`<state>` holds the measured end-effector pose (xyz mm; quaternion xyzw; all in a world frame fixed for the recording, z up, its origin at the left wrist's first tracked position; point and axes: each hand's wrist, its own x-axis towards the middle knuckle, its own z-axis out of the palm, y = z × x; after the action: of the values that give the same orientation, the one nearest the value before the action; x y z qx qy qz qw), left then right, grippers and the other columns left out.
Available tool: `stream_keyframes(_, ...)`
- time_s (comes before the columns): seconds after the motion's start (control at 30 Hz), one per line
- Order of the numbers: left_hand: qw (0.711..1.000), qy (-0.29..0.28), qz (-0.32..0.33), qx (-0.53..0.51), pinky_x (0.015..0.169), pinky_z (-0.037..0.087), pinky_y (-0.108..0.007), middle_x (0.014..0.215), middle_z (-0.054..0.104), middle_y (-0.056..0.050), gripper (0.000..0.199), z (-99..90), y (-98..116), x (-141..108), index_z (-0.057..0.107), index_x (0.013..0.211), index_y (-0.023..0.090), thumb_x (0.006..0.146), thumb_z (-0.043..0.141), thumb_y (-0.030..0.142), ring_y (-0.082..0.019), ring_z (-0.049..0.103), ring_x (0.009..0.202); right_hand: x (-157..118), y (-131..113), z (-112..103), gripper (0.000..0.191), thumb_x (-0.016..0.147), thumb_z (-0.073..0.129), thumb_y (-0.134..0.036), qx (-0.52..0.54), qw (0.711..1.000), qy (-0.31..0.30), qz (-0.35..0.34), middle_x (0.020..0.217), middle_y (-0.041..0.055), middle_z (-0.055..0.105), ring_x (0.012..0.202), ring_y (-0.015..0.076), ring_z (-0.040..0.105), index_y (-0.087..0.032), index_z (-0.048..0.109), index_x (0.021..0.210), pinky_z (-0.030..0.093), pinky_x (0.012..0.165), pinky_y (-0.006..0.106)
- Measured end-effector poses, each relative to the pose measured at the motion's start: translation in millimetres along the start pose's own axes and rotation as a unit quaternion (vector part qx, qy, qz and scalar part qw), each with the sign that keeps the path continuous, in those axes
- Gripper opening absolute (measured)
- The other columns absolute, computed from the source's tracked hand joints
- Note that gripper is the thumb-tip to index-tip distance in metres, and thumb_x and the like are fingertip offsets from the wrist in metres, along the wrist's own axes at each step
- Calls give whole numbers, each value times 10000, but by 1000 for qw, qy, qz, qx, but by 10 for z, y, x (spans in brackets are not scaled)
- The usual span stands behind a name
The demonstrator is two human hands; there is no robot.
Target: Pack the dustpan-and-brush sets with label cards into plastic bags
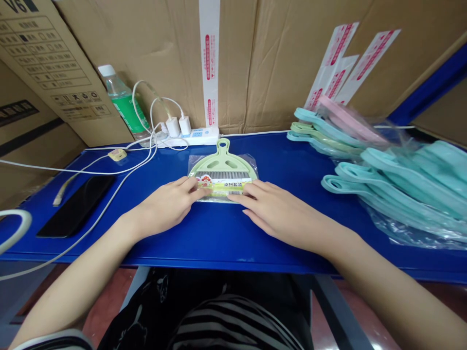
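1. Black-and-white striped top (pixel 233 325) sits at the bottom of the view, cut off by the frame, with a dark patterned garment around it; the blue table edge partly blocks it.
2. Left hand (pixel 164 209): fingers lie loosely spread on the packet's left side, no clear pinch.
3. Right hand (pixel 277 214): fingers lie flat and slightly spread on the packet's lower right, also no clear pinch.
4. Pale green plastic dustpan in a clear plastic bag (pixel 223 170) lies flat on the blue metal table (pixel 233 257), centred between the hands. Fingers hide part of its yellow-green label (pixel 224 188), so the print is hard to read.
5. Left of it: black smartphone (pixel 76 206), tangled white cables (pixel 120 167), white power strip (pixel 193 137), and a green-labelled water bottle (pixel 124 104) behind them.
6. White curved loop (pixel 14 228) is cut off by the left edge; can't tell what it is.
7. Right: bagged teal plastic dustpans (pixel 394 189) in piles, with green and pink ones (pixel 350 119) behind, partly blurred by the bags.
8. Brown cardboard sheets (pixel 226 63) stand behind the table, with a white printed tape strip (pixel 209 63) down them.
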<state>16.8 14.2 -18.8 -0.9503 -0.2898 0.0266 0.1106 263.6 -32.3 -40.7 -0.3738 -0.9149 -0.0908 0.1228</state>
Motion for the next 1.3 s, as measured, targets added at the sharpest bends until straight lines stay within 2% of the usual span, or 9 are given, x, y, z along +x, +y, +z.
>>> stream_keyframes(0.17,1000,-3,-5,-5,871,531,-331,993,584,-72,433,-7,9,-10,549,1265,191,885,412,34,-202,599,963,2,-3,-1,279,904,507,-103,4,1000,-3,0,981,122,679,898,243,631,-121,664,1134,542,779,399)
stream_keyframes(0.47,1000,-1,-5,-5,847,539,-327,1021,589,-79,429,3,3,-6,548,1273,183,894,410,36,-196,599,945,6,4,8,282,911,482,-106,-1,1000,1,-2,970,111,679,880,230,630,-142,667,1120,534,772,387)
stream_keyframes(0.67,1000,14,-7,-15,837,543,-329,1010,602,-73,408,9,-6,-2,579,1240,192,906,394,50,-195,607,943,14,36,55,414,842,415,23,-2,1000,10,-4,965,91,692,889,217,624,-154,676,1109,517,781,368)
stream_keyframes(0.93,999,27,-26,-9,834,551,-323,987,633,-61,378,42,-10,14,637,1188,210,907,416,87,-181,634,897,0,87,73,281,906,457,-91,5,999,39,-5,867,100,670,858,247,597,-141,707,1026,460,770,378)
stream_keyframes(1.1,999,33,-23,3,845,538,-334,946,661,-60,338,19,-5,14,667,1143,199,905,449,95,-192,631,896,18,73,90,343,915,459,-111,-10,999,30,-6,901,103,657,860,246,590,-139,652,1198,449,778,372)
stream_keyframes(1.3,999,44,-25,18,836,514,-375,972,703,-68,245,40,33,52,681,1068,194,937,475,178,-215,651,914,47,27,120,361,973,469,-266,-37,999,26,-20,895,100,638,862,244,569,-200,609,1299,430,773,363)
